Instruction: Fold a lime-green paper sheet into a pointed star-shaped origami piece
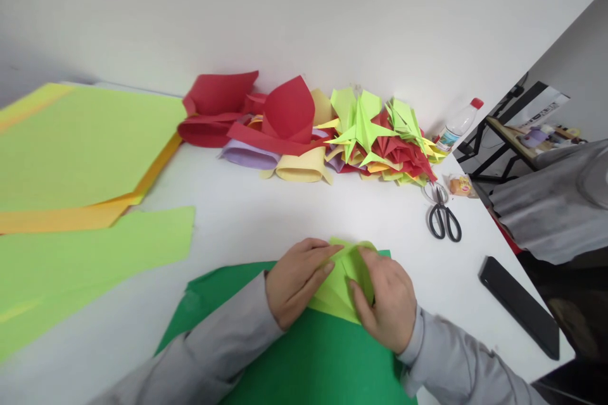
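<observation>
A lime-green sheet of paper (329, 296), partly folded, lies on a dark green sheet (304, 361) in front of me. My left hand (297, 280) rests on its left side, fingers stretched out and pointing toward the fold. On the right, my right hand (387, 294) grips the raised flap between thumb and fingers, and the paper curls up there. The hands cover part of the sheet, so its full outline is hidden.
Large lime and orange sheets (85, 145) cover the table's left. Rolled red paper (289, 111) and folded paper stars (363, 126) are heaped along the wall. Scissors (444, 221), a bottle (458, 126), a wrapped snack (460, 186) and a black oblong object (520, 307) lie right.
</observation>
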The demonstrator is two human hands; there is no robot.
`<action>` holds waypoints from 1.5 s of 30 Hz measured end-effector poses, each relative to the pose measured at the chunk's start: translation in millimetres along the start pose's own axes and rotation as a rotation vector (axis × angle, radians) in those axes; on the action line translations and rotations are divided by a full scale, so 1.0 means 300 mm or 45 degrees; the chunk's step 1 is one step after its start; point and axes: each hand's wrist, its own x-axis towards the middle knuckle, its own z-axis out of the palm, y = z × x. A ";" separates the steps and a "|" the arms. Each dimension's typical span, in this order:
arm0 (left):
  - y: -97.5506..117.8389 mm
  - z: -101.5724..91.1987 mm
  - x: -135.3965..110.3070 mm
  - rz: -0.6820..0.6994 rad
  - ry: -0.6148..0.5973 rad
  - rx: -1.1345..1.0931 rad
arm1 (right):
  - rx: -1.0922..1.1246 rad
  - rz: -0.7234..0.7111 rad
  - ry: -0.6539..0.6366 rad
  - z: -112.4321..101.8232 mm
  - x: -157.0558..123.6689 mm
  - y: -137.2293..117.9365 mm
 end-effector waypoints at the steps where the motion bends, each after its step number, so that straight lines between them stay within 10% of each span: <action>1: 0.000 0.000 0.001 0.001 -0.013 0.016 | 0.000 -0.005 0.007 -0.001 0.000 0.000; 45: 0.020 -0.006 -0.003 -0.099 0.049 0.113 | 0.119 -0.005 -0.030 0.021 0.066 -0.028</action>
